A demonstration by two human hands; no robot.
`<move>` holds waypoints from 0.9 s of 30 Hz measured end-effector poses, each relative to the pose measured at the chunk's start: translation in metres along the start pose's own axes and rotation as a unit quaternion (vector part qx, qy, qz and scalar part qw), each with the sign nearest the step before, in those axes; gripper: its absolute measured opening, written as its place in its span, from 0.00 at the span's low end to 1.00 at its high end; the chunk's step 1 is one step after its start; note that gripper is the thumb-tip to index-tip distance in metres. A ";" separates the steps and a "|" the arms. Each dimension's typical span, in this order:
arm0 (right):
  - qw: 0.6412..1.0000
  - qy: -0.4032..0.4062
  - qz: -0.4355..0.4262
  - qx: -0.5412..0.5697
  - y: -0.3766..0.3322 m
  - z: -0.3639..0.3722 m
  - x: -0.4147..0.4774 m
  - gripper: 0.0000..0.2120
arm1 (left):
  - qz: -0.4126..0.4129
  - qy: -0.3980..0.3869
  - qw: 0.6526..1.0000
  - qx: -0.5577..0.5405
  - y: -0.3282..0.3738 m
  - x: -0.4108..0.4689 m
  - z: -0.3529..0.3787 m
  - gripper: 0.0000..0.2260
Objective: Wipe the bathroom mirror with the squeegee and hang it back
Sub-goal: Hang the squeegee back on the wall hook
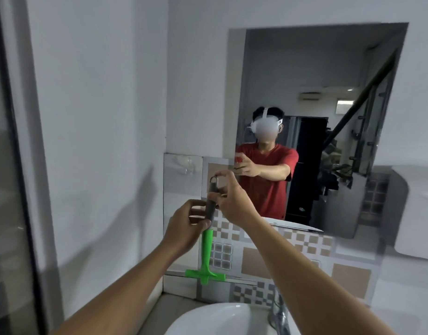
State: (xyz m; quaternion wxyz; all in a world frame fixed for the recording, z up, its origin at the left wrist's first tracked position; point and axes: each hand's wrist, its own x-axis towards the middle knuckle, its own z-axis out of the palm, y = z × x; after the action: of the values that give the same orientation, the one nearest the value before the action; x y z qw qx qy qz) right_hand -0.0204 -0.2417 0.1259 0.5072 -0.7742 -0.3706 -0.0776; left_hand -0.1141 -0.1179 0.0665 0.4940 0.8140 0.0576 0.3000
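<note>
The squeegee [206, 250] has a green shaft, a green blade at the bottom and a dark grey grip with a loop at its top end. It hangs upright, blade down, in front of the tiled wall left of the mirror [317, 117]. My left hand [186, 228] grips the lower part of the dark grip. My right hand [228, 197] pinches the grip's top, fingertips at the loop. The mirror shows a person in a red shirt with both arms raised.
A white sink [215, 320] sits below, with a chrome tap [279, 315] at its right. A clear wall hook [184, 163] is fixed on the tile above left of the squeegee. A dark door frame [17, 165] runs along the left.
</note>
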 end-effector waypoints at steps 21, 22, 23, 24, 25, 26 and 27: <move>0.999 0.020 0.036 0.014 0.043 0.091 0.120 0.21 | 0.036 0.066 0.996 -0.039 -0.090 0.134 -0.017 0.18; 0.999 0.023 0.034 0.010 0.045 0.092 0.122 0.21 | 0.041 0.067 0.996 -0.039 -0.092 0.136 -0.015 0.18; 0.999 0.027 0.032 0.005 0.048 0.094 0.123 0.21 | 0.046 0.068 0.996 -0.038 -0.094 0.138 -0.013 0.17; 0.999 0.028 0.031 0.000 0.051 0.095 0.123 0.20 | 0.050 0.070 0.996 -0.037 -0.097 0.138 -0.012 0.16; 0.999 0.029 0.030 -0.003 0.053 0.096 0.123 0.20 | 0.053 0.072 0.995 -0.037 -0.099 0.138 -0.010 0.16; 0.999 0.030 0.030 -0.004 0.055 0.097 0.121 0.20 | 0.054 0.073 0.995 -0.037 -0.101 0.137 -0.007 0.15; 0.999 0.031 0.031 -0.005 0.056 0.097 0.120 0.21 | 0.054 0.077 0.995 -0.039 -0.102 0.136 -0.005 0.15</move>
State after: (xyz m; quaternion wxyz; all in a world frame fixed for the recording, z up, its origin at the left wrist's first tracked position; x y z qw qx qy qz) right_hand 0.0771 -0.1121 0.0981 0.5169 -0.7849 -0.3302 -0.0882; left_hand 0.0144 -0.0096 0.0409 0.5030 0.7704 0.0396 0.3897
